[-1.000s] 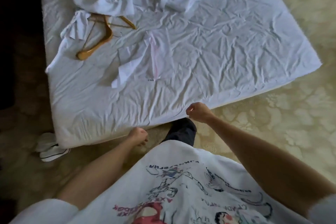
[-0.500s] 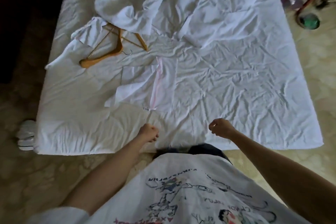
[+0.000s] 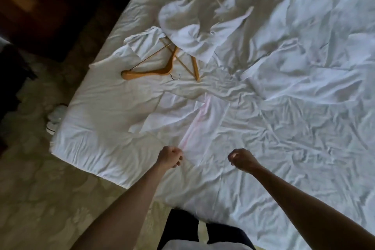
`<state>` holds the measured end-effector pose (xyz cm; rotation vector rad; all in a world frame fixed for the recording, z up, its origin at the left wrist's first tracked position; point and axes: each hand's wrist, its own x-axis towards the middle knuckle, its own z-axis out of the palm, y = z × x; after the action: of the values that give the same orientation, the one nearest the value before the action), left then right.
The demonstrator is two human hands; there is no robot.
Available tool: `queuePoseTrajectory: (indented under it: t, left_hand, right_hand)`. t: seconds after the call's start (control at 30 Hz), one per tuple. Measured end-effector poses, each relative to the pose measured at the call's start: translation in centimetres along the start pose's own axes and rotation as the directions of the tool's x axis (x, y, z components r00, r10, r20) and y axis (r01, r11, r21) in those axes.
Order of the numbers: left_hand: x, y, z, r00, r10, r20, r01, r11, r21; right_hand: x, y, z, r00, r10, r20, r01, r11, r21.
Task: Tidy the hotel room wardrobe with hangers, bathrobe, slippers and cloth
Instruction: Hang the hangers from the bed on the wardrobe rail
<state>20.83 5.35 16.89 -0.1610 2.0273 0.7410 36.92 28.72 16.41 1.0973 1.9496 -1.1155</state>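
- Your left hand (image 3: 170,157) is curled into a fist at the near end of the thin white cloth with a faint pink stripe (image 3: 199,119), which lies flat on the white crumpled bed sheet (image 3: 294,148). Whether that grip pinches the cloth edge or is clenched on nothing, you cannot tell.
- Your right hand (image 3: 241,160) is clenched too, knuckles up, just right of the cloth's near end; nothing shows in it.
- The cloth's long axis runs away from you, up and slightly right, so both hands sit at its near short edge, the left one nearer the stripe.
- The two light-brown wooden hangers (image 3: 162,67) lie beyond the cloth to the left, partly under the bunched white bathrobe (image 3: 194,32). White slippers (image 3: 55,116) sit on the floor by the bed's left edge.
- Compared with half a second ago, both hands have come forward over the bed toward the cloth, and your view has swung left.
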Motion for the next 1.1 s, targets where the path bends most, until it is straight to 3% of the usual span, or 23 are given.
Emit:
queuePoseTrajectory:
  t: [0.17, 0.3, 0.5, 0.63, 0.7, 0.8, 0.97, 1.1]
  left_hand:
    - [6.7, 4.9, -3.9, 0.998, -0.007, -0.068, 0.004, 0.999, -0.050]
    - [15.7, 8.7, -7.6, 0.986, 0.015, -0.165, -0.001, 0.997, 0.083]
    - [28.9, 15.8, -10.3, 0.915, 0.161, -0.370, -0.043, 0.950, 0.309]
    - [37.4, 17.4, -10.7, 0.841, 0.329, -0.430, -0.063, 0.848, 0.526]
    - [41.0, 17.5, -10.8, 0.821, 0.388, -0.418, -0.037, 0.768, 0.639]
    - [45.1, 17.3, -11.2, 0.726, 0.549, -0.414, -0.063, 0.653, 0.755]
    - [48.1, 17.0, -12.1, 0.676, 0.649, -0.349, -0.146, 0.582, 0.800]
    - [46.7, 17.6, -12.8, 0.665, 0.729, -0.163, -0.194, 0.379, 0.905]
  right_hand:
    - [9.4, -8.3, -3.0, 0.998, -0.063, 0.020, 0.064, 0.996, -0.057]
    - [18.4, -15.1, -5.1, 0.995, -0.103, -0.005, 0.101, 0.988, -0.119]
    - [31.1, -23.8, -7.5, 0.967, -0.172, -0.189, 0.155, 0.983, -0.098]
    - [38.2, -27.1, -7.7, 0.886, -0.220, -0.408, 0.182, 0.975, -0.130]
    - [41.4, -27.9, -7.3, 0.862, -0.238, -0.448, 0.198, 0.971, -0.133]
    - [45.5, -28.4, -6.0, 0.844, -0.224, -0.488, 0.207, 0.974, -0.089]
    - [48.9, -28.2, -4.7, 0.746, -0.253, -0.616, 0.251, 0.964, -0.091]
    - [48.2, -27.9, -6.1, 0.827, -0.178, -0.534, 0.181, 0.982, -0.047]
